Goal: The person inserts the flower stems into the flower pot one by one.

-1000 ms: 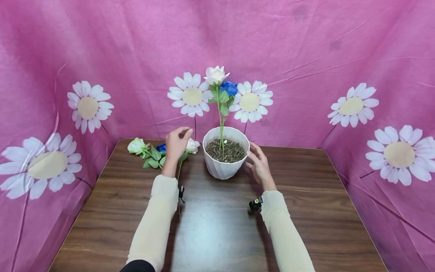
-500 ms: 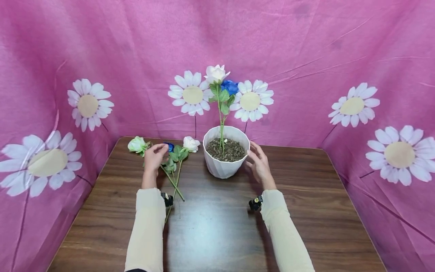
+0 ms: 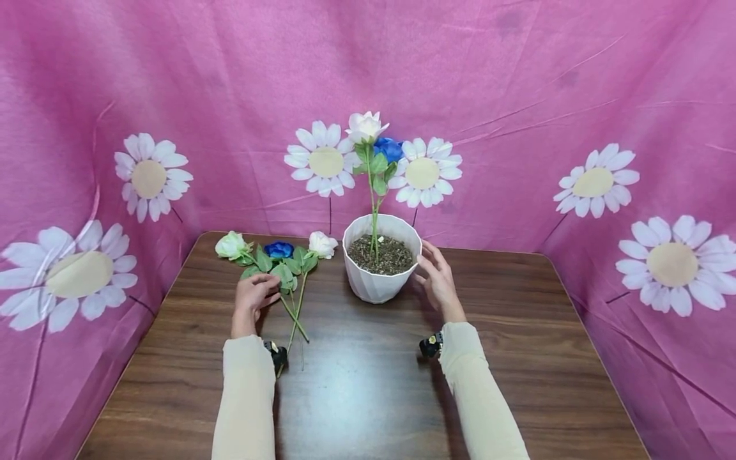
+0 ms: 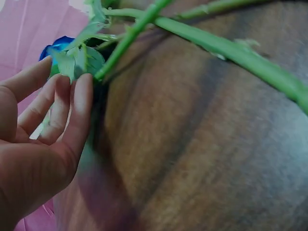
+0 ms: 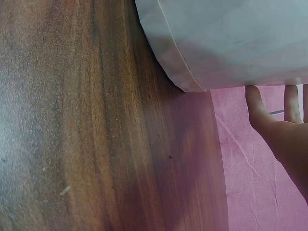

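Observation:
My left hand (image 3: 255, 297) is beside the leaves and crossed stems of roses lying on the table. Its fingers are loosely bent, with the tips at a leaf (image 4: 77, 62) in the left wrist view; I see no firm grip. The lying roses are a greenish-white rose (image 3: 231, 245), a blue rose (image 3: 279, 250) and a white rose (image 3: 322, 245). My right hand (image 3: 439, 281) rests its fingertips against the side of a white faceted flowerpot (image 3: 376, 289). From the pot's soil (image 3: 393, 257) rise an upright white rose (image 3: 367, 126) and a blue rose (image 3: 389, 149).
The dark wooden table (image 3: 356, 390) ends at the back against a pink cloth (image 3: 489, 76) printed with large daisies. More of this cloth hangs at both sides. A small black camera sits on each wrist.
My left hand has moved left and down from beside the pot, over the lying roses, to their leaves and stems, uncovering the blue rose. The right hand stays at the pot.

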The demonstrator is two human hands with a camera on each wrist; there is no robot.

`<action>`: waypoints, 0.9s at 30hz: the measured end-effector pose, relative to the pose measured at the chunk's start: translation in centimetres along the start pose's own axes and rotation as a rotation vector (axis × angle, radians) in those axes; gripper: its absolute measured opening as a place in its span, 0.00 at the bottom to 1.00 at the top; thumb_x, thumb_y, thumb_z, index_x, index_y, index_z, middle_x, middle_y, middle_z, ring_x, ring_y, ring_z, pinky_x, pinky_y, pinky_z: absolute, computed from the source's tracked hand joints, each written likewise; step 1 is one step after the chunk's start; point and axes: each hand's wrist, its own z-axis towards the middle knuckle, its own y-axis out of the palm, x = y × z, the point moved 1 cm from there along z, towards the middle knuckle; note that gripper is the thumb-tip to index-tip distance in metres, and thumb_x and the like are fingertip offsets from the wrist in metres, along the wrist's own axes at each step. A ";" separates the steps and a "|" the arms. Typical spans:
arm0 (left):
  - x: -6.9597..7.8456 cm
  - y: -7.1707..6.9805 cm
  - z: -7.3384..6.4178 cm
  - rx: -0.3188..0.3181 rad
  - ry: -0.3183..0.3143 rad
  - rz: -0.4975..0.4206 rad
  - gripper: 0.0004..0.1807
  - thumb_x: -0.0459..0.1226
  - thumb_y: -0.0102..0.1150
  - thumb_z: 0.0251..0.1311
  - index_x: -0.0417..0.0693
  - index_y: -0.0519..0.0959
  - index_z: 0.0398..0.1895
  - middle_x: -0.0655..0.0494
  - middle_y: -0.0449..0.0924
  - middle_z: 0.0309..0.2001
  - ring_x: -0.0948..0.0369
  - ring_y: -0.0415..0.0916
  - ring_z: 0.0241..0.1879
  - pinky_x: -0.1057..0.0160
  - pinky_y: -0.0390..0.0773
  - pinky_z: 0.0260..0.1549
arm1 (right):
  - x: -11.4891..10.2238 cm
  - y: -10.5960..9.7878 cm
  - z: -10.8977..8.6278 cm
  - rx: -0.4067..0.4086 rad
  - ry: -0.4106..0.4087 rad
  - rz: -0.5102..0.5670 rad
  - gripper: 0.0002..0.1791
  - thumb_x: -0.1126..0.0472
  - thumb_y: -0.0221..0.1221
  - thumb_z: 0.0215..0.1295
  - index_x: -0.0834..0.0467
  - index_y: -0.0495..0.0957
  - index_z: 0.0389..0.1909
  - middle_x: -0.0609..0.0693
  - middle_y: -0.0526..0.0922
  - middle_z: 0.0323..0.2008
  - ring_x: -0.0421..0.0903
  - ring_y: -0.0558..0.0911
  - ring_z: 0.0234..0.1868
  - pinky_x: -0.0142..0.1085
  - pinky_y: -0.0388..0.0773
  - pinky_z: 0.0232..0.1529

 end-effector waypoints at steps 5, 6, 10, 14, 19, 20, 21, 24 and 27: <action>-0.4 0.1 -0.3 0.042 0.010 0.049 0.14 0.20 0.64 0.58 0.25 0.73 0.46 0.52 0.75 0.34 0.66 0.80 0.25 0.69 0.86 0.29 | -0.1 0.0 -0.1 -0.001 0.003 0.013 0.28 0.68 0.47 0.77 0.64 0.57 0.75 0.54 0.64 0.68 0.52 0.68 0.64 0.57 0.70 0.62; -0.4 0.2 -0.4 0.056 0.013 0.066 0.14 0.19 0.64 0.57 0.25 0.72 0.45 0.50 0.74 0.34 0.66 0.80 0.24 0.70 0.86 0.27 | -0.1 0.0 -0.1 -0.001 0.004 0.018 0.28 0.68 0.47 0.77 0.64 0.57 0.75 0.54 0.64 0.67 0.52 0.68 0.64 0.57 0.69 0.62; -0.4 0.4 -0.6 0.098 0.004 0.125 0.16 0.20 0.65 0.56 0.26 0.73 0.46 0.47 0.73 0.36 0.66 0.80 0.21 0.70 0.85 0.25 | -0.1 0.0 -0.1 -0.003 0.006 0.012 0.28 0.68 0.48 0.77 0.64 0.57 0.75 0.55 0.64 0.68 0.53 0.68 0.64 0.57 0.69 0.62; -0.6 0.5 -0.5 0.068 -0.026 0.087 0.18 0.21 0.63 0.59 0.24 0.73 0.51 0.50 0.78 0.30 0.65 0.82 0.21 0.68 0.86 0.26 | -0.2 0.1 -0.2 -0.005 0.009 0.005 0.29 0.68 0.48 0.77 0.64 0.56 0.75 0.57 0.62 0.70 0.54 0.67 0.65 0.56 0.70 0.63; -0.9 0.4 -0.1 -0.028 -0.073 -0.057 0.25 0.21 0.56 0.65 0.26 0.66 0.64 0.53 0.80 0.32 0.63 0.83 0.28 0.63 0.88 0.33 | -0.3 0.2 -0.2 -0.002 0.005 0.013 0.28 0.68 0.48 0.77 0.64 0.57 0.75 0.58 0.62 0.70 0.54 0.68 0.64 0.56 0.70 0.63; -0.9 0.3 -0.1 -0.037 -0.076 -0.077 0.25 0.21 0.56 0.66 0.27 0.65 0.66 0.53 0.79 0.34 0.63 0.83 0.30 0.62 0.88 0.35 | -0.3 0.2 -0.2 -0.001 0.004 0.014 0.29 0.68 0.48 0.76 0.64 0.58 0.75 0.58 0.62 0.70 0.54 0.68 0.64 0.56 0.70 0.62; -0.9 0.3 -0.1 -0.044 -0.075 -0.094 0.25 0.21 0.55 0.66 0.28 0.64 0.66 0.52 0.79 0.35 0.62 0.83 0.31 0.62 0.88 0.36 | -0.3 0.2 -0.2 -0.001 0.004 0.012 0.29 0.68 0.48 0.76 0.64 0.58 0.75 0.58 0.62 0.70 0.54 0.68 0.64 0.56 0.71 0.62; -0.7 0.3 0.0 -0.048 -0.061 -0.155 0.22 0.21 0.54 0.67 0.30 0.65 0.63 0.52 0.78 0.36 0.61 0.83 0.33 0.61 0.88 0.37 | -0.2 0.0 -0.1 -0.004 0.008 0.006 0.29 0.68 0.48 0.77 0.64 0.57 0.75 0.59 0.61 0.70 0.54 0.68 0.64 0.54 0.71 0.62; -0.4 0.2 0.0 -0.035 -0.035 -0.215 0.16 0.22 0.54 0.67 0.31 0.67 0.56 0.53 0.80 0.34 0.62 0.83 0.32 0.62 0.88 0.37 | -0.1 -0.1 -0.1 -0.007 0.011 0.006 0.29 0.68 0.48 0.77 0.64 0.57 0.76 0.58 0.61 0.70 0.54 0.68 0.64 0.55 0.71 0.62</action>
